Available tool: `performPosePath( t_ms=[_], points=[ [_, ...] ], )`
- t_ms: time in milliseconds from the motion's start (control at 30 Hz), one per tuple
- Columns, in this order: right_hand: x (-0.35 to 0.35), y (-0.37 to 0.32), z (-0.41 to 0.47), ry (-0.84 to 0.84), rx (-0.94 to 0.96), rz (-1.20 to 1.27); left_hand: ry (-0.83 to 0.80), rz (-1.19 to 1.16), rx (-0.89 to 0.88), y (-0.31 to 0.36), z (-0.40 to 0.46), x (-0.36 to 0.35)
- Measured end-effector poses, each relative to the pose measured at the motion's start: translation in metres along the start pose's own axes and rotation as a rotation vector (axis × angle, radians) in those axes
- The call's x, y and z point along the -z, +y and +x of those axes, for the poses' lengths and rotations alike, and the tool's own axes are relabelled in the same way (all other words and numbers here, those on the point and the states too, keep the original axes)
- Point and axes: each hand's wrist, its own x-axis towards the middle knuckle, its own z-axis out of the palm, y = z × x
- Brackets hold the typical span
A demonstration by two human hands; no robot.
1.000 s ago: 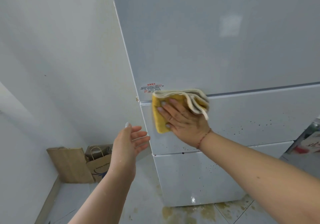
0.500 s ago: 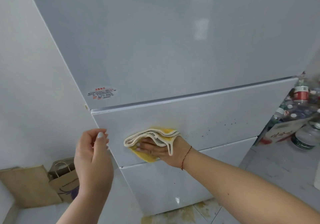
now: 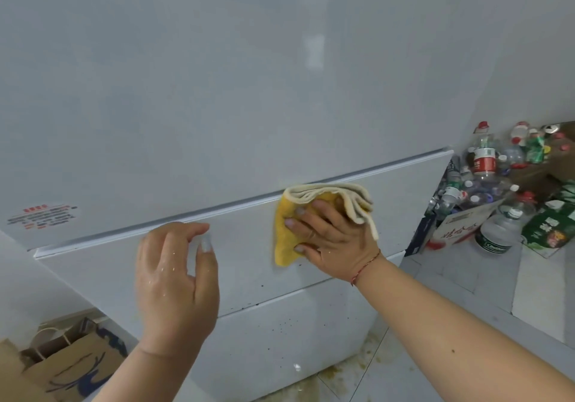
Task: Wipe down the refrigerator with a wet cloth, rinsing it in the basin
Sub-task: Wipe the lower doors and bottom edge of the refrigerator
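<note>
The red label [image 3: 40, 217] print is too small to read; the paper bag [image 3: 67, 367] is cut off, perhaps holding something.

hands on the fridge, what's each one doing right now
Left hand: holds nothing, fingers loosely curled, raised in front of the refrigerator.
Right hand: spread flat, pressing the yellow cloth against the refrigerator's middle drawer front.

Glossy smooth white fridge [image 3: 217, 106], soft yellow cloth [image 3: 284, 233], matt brown paper bag [image 3: 71, 367], clear plastic bottles [image 3: 485, 165]
</note>
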Motion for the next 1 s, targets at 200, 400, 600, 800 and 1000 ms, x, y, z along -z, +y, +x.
performPosePath(
  t_ms=[200, 400, 600, 800, 1000],
  points=[
    [0.012, 0.06, -0.042, -0.059, -0.432, -0.146, -0.003, 0.027, -0.011, 0.011, 0.009, -0.013],
    [0.012, 0.053, -0.035, -0.073, -1.179, 0.055, 0.005, 0.1, -0.029, 0.012, 0.011, -0.008],
    [0.003, -0.028, 0.026, 0.046, -1.524, 0.345, -0.018, 0.103, -0.036, 0.015, 0.013, -0.005],
    [0.013, -0.103, 0.025, -0.195, -0.826, 0.343, -0.03, 0.112, -0.125, 0.027, 0.013, -0.017],
    [0.02, -0.046, 0.005, -0.169, -0.788, 0.263, -0.065, 0.115, -0.225, 0.046, 0.015, -0.046]
  ],
)
